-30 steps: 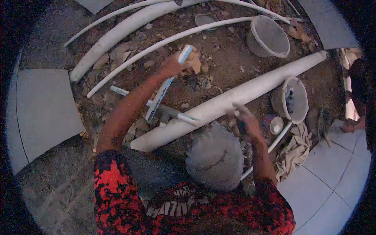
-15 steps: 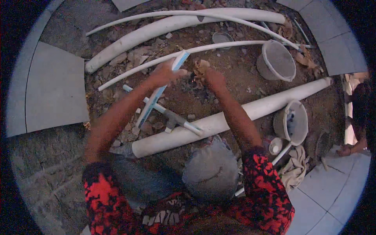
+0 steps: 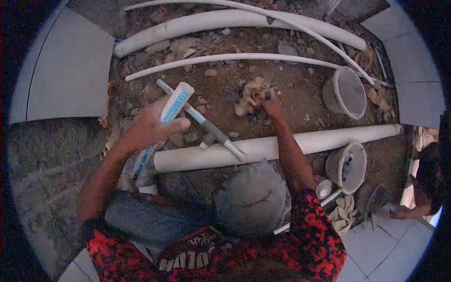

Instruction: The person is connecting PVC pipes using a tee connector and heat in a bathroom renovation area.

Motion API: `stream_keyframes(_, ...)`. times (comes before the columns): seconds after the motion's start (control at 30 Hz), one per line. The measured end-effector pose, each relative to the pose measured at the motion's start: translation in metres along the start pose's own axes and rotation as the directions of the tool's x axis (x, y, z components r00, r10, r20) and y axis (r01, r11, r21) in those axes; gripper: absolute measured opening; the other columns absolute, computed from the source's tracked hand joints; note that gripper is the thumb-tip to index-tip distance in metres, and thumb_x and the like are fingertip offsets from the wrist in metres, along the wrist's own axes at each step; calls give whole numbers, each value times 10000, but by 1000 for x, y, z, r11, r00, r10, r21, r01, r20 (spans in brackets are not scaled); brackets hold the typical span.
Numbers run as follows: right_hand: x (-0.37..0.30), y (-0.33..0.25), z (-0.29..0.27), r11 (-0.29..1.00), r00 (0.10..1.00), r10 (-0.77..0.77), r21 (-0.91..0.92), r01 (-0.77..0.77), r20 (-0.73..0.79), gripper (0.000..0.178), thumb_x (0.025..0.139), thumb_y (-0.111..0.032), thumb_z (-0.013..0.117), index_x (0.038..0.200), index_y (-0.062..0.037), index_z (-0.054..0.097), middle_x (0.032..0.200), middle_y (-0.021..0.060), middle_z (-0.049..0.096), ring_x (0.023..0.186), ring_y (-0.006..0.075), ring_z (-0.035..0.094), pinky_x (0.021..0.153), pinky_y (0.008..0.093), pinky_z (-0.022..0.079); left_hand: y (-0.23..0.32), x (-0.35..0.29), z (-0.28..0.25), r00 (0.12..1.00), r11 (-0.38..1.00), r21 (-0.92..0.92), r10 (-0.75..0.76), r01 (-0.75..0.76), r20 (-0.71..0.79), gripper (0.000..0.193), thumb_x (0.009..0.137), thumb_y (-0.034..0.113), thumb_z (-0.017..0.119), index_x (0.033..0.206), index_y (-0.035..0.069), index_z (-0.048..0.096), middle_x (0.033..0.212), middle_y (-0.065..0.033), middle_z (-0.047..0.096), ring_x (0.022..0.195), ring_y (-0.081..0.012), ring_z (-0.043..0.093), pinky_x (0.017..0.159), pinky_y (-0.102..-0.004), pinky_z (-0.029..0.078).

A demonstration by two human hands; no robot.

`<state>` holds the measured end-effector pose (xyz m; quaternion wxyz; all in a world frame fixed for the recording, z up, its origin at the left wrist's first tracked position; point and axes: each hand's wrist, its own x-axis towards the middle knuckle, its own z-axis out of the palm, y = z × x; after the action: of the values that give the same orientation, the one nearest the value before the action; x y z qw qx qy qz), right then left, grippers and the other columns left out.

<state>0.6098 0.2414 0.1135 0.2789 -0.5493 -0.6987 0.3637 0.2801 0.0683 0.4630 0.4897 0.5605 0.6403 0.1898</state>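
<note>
My left hand (image 3: 151, 121) is wrapped round a short white plastic pipe (image 3: 175, 106) with a blue printed strip, holding it tilted over my knee. Its thumb lies across the front of the pipe, while the other fingers are partly hidden. Out over the soil, my right hand (image 3: 273, 106) grips a crumpled light-brown piece (image 3: 253, 94) that looks like paper or cardboard; both are blurred. Between my hands, a thin white pipe with a grey tee fitting (image 3: 217, 133) rests across a thick white pipe (image 3: 263, 148).
Long white pipes (image 3: 235, 20) lie across the rubble at the back. A grey bucket (image 3: 344, 94) stands at the right, and a second bucket (image 3: 334, 164) sits nearer, beside a cloth (image 3: 344, 215). Another person's hand (image 3: 402, 212) shows at the right edge. Tiles (image 3: 70, 70) border the soil.
My left hand has drawn the pipe back toward me and to the left, away from the crumpled piece. My right hand still holds that piece, now lower and farther right. The view has shifted.
</note>
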Motion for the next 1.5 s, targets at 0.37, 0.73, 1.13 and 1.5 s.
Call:
stream_keyframes(0.37, 0, -59, -23, 965, 981, -153, -194, 174, 116, 537, 783, -342, 661, 1206, -57, 494, 1171, 189, 542, 1097, 354, 506, 935, 432, 392, -23, -14, 12, 988, 978, -139, -151, 154, 28, 532, 789, 383, 650, 1164, 47, 477, 820, -54, 550, 637, -110, 532, 550, -263, 468)
stream_keyframes(0.73, 6, -70, -51, 833, 961, 217, -546, -90, 174, 464, 821, -332, 603, 1157, -26, 510, 1073, 222, 574, 1008, 379, 549, 863, 437, 435, -24, -36, 13, 947, 937, -147, -304, 316, 100, 581, 784, 421, 654, 1168, 26, 470, 810, -71, 559, 631, -122, 551, 539, -267, 481)
stream_keyframes(1.13, -75, -147, -16, 857, 820, 405, -479, -188, 403, 566, 892, -382, 471, 1313, -17, 374, 1177, 274, 515, 1019, 432, 536, 856, 462, 438, -16, -43, 14, 927, 921, -107, -371, 376, 63, 521, 777, 404, 676, 1094, 30, 500, 812, -61, 558, 662, -127, 559, 606, -295, 483)
stream_keyframes(1.5, -80, -128, 35, 6, 530, 605, 662, -750, 594, 394, 863, -503, 443, 793, -124, 524, 623, 8, 467, 556, 166, 441, 501, 344, 366, -5, -52, 22, 985, 983, -56, -172, 172, 11, 555, 768, 411, 676, 1121, 14, 516, 858, -74, 566, 765, -160, 557, 702, -317, 460)
